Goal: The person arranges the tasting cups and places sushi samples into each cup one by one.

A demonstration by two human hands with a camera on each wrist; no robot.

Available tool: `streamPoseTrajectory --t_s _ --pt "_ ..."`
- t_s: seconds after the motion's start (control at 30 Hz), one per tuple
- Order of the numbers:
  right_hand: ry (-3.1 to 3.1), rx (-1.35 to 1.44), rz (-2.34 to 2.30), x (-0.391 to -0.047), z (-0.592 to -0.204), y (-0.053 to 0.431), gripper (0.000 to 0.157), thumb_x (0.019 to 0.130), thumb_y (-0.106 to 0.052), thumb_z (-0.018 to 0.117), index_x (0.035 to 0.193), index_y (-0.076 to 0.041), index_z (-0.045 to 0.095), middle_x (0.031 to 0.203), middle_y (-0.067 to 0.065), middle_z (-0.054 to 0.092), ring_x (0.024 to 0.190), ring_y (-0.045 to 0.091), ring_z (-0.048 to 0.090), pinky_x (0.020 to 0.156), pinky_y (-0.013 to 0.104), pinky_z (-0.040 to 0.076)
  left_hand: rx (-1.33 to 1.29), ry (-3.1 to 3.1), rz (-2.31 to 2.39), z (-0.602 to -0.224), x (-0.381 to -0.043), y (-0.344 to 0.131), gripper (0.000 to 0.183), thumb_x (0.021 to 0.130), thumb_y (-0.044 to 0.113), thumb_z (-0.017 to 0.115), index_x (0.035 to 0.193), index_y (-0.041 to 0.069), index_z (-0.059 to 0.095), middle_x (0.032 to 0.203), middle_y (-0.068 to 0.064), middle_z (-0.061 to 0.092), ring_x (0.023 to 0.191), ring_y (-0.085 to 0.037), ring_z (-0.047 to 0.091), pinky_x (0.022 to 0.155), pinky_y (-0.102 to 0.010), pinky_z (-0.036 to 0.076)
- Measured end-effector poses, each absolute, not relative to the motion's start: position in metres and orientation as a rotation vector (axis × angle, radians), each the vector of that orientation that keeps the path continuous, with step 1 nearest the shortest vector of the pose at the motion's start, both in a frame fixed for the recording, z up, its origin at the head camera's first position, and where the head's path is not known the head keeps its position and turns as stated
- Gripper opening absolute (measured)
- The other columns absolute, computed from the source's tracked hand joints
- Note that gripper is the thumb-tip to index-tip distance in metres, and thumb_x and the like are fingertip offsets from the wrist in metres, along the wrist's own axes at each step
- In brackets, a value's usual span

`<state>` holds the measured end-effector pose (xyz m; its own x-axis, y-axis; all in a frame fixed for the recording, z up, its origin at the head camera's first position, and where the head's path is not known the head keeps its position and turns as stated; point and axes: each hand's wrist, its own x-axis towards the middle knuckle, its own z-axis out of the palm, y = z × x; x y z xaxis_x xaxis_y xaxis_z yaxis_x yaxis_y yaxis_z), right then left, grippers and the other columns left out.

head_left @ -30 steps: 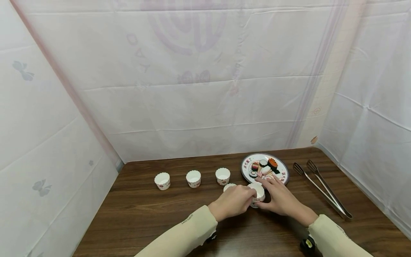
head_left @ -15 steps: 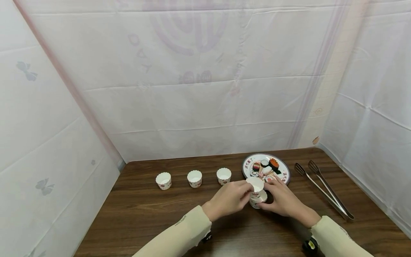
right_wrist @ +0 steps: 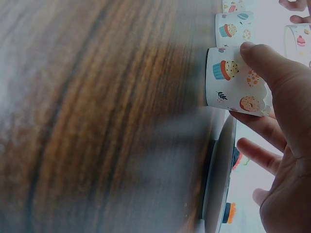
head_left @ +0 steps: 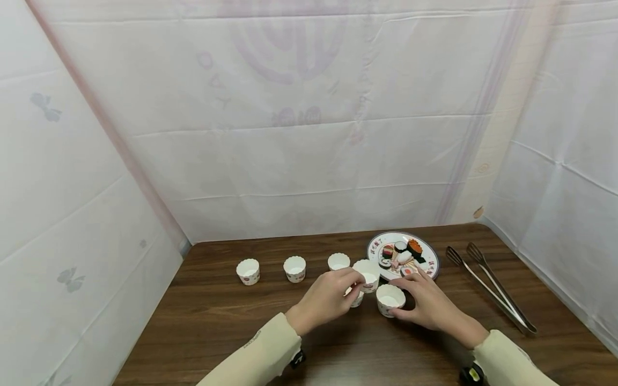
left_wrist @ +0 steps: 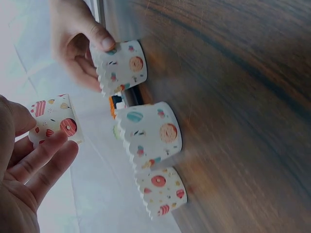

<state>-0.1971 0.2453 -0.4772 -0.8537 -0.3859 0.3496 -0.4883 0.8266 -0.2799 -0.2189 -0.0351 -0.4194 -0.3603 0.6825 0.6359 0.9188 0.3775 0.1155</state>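
Observation:
My left hand (head_left: 327, 298) pinches a white paper baking cup (head_left: 368, 274) by its side and holds it raised off the table, as the left wrist view also shows. Small printed cakes and doughnuts cover this cup (left_wrist: 52, 115). My right hand (head_left: 427, 301) grips a second baking cup (head_left: 390, 300), thumb on the near side, and that cup stands upright on the wood in the right wrist view. Between the hands is a third baking cup (head_left: 356, 300) on the table, partly hidden by the left fingers and the raised cup.
A row of upright baking cups stands farther back: a left cup (head_left: 248, 272), a middle cup (head_left: 294, 269) and a right cup (head_left: 339, 261). Behind my right hand lies a round plate (head_left: 374, 249) with sushi pieces (head_left: 402, 256). Metal tongs (head_left: 493, 289) lie at the right.
My left hand has lifted a baking cup out of the one in my right hand and moved it left, toward the cup between the hands. My right hand has stayed nearly still.

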Motion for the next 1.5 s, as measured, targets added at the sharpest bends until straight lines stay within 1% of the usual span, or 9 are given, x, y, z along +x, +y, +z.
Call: streamPoseTrajectory --t_s 0.27,0.57,0.83,1.03,1.27,1.37,1.5 --pt "-2.712 0.69 0.525 -0.194 -0.475 0.246 0.056 0.079 -0.046 0.088 0.123 -0.015 0.072 0.115 0.001 0.071 0.119 0.036 0.061 0.112 0.069 0.028 -1.319 -2.142 -0.633 -0.414 -0.217 -0.058 0.012 0.09 0.002 0.074 0.098 0.01 0.072 0.093 0.004 0.071 0.079 -0.005 0.064 0.072 -0.017 0.053" --pt "-2.731 0.697 0.535 -0.191 -0.473 0.248 0.054 0.08 -0.044 0.087 0.123 -0.015 0.072 0.115 0.0 0.071 0.116 0.032 0.061 0.112 0.068 0.027 -1.286 -2.179 -0.663 -0.408 -0.213 -0.085 0.013 0.088 -0.003 0.074 0.096 0.007 0.073 0.094 0.001 0.073 0.08 -0.006 0.064 0.071 -0.018 0.053" --pt "-2.745 0.685 0.521 -0.191 -0.474 0.249 0.057 0.08 -0.048 0.087 0.124 -0.013 0.073 0.117 0.001 0.072 0.117 0.032 0.061 0.113 0.068 0.028 -1.245 -2.174 -0.651 -0.417 -0.209 -0.109 0.016 0.085 -0.005 0.077 0.094 0.008 0.072 0.091 0.003 0.071 0.073 -0.005 0.06 0.066 -0.015 0.049" --pt "-2.742 0.691 0.53 -0.191 -0.473 0.249 0.056 0.08 -0.046 0.087 0.123 -0.013 0.073 0.115 -0.001 0.072 0.115 0.031 0.062 0.113 0.068 0.027 -1.218 -2.234 -0.665 -0.425 -0.206 -0.125 0.017 0.085 -0.005 0.077 0.093 0.009 0.073 0.089 0.004 0.07 0.071 -0.003 0.059 0.064 -0.013 0.048" --pt "-2.734 0.697 0.525 -0.189 -0.474 0.249 0.055 0.079 -0.045 0.088 0.123 -0.014 0.073 0.114 -0.002 0.071 0.113 0.029 0.062 0.112 0.067 0.028 -1.228 -2.292 -0.675 -0.435 -0.202 -0.139 0.015 0.085 -0.005 0.077 0.09 0.009 0.073 0.084 0.005 0.069 0.068 0.001 0.055 0.063 -0.011 0.046" --pt "-2.732 0.697 0.529 -0.189 -0.474 0.249 0.055 0.079 -0.044 0.088 0.122 -0.013 0.073 0.114 -0.001 0.071 0.113 0.029 0.062 0.113 0.067 0.028 -1.231 -2.312 -0.681 -0.438 -0.2 -0.144 0.015 0.085 -0.004 0.078 0.09 0.009 0.073 0.084 0.004 0.069 0.068 0.002 0.053 0.063 -0.011 0.046" --pt "-2.731 0.699 0.532 -0.189 -0.473 0.249 0.055 0.079 -0.043 0.088 0.122 -0.012 0.073 0.114 0.0 0.071 0.113 0.029 0.062 0.113 0.067 0.028 -1.247 -2.314 -0.695 -0.443 -0.196 -0.148 0.016 0.084 -0.005 0.078 0.09 0.009 0.073 0.085 0.004 0.07 0.07 0.002 0.055 0.065 -0.011 0.047"
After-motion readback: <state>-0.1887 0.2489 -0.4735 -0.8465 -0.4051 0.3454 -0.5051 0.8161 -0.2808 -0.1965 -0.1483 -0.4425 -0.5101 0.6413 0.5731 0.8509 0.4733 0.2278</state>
